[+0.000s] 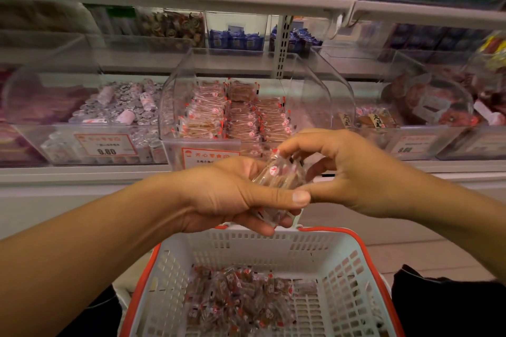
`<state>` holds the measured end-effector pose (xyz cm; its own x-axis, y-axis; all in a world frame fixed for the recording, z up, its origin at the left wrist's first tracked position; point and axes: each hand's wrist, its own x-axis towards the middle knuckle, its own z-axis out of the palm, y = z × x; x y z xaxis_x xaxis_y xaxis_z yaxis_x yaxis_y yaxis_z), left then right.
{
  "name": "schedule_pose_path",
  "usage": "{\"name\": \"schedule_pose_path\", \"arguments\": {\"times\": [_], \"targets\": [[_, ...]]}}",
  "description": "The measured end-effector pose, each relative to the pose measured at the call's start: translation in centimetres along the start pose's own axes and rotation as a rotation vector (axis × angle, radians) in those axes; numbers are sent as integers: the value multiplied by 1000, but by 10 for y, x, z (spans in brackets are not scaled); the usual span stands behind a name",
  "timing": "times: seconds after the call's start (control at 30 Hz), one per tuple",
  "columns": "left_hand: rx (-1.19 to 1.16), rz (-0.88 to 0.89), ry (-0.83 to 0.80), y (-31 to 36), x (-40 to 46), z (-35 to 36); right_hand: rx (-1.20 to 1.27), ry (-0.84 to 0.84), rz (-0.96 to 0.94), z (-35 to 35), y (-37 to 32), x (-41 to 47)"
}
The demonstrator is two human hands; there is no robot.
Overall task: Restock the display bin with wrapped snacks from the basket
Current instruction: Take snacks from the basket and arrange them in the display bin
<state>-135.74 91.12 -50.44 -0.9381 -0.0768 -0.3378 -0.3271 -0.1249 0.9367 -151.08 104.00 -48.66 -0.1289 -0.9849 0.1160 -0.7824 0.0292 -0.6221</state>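
Observation:
My left hand [232, 194] holds a small stack of clear-wrapped brown snacks [279, 175] in its palm, thumb laid across the front. My right hand [336, 169] pinches the top of that stack with curled fingers. Both hands hover above a white basket with a red rim [353, 257]; several more wrapped snacks [241, 301] lie on its bottom. Straight ahead stands the clear display bin [312, 96] with its lid raised, holding neat rows of the same red-marked snacks [238, 115].
Neighbouring clear bins hold silver-wrapped sweets [123, 107] on the left and dark packaged snacks [427, 107] on the right. Price labels [105, 145] front the bins. A higher shelf carries blue packs [235, 38]. Dark clothing [449, 306] flanks the basket.

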Motion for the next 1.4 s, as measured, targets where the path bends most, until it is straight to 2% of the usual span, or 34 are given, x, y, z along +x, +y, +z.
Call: {"name": "schedule_pose_path", "arguments": {"times": [0.13,0.27,0.3,0.37,0.4,0.43,0.47,0.5,0.57,0.63,0.67,0.77,0.9,1.0,1.23,1.4], "targets": [[103,67,75,4,-3,-1,185,-4,-21,0,-5,1],[72,133,140,22,-7,-2,303,-72,-34,-8,-13,3],[45,133,187,29,-8,-5,318,-58,-16,-12,-16,7],[85,245,402,39,-10,-19,319,29,46,-24,-21,23],[200,366,563,42,-11,-30,287,85,97,-31,-21,36],[423,512,742,43,-12,-43,222,127,157,-37,-19,53],[753,630,895,43,-13,-59,105,156,217,-41,-14,72],[1088,657,962,43,-14,-73,-57,172,265,-43,-9,94],[1539,456,929,42,-13,-91,-374,181,333,-37,4,134],[1798,226,858,37,-5,-99,-521,139,429,-25,16,169],[1865,193,823,35,-1,-99,-535,111,472,-19,21,183],[1894,193,751,31,5,-103,-469,93,535,-8,40,214],[1915,231,723,25,5,-111,-203,181,521,10,55,228],[1898,282,715,24,6,-111,-89,253,559,22,63,233],[1850,343,739,20,4,-113,-356,-18,555,27,70,228],[1849,344,743,22,4,-111,-433,5,504,31,67,225]]}}
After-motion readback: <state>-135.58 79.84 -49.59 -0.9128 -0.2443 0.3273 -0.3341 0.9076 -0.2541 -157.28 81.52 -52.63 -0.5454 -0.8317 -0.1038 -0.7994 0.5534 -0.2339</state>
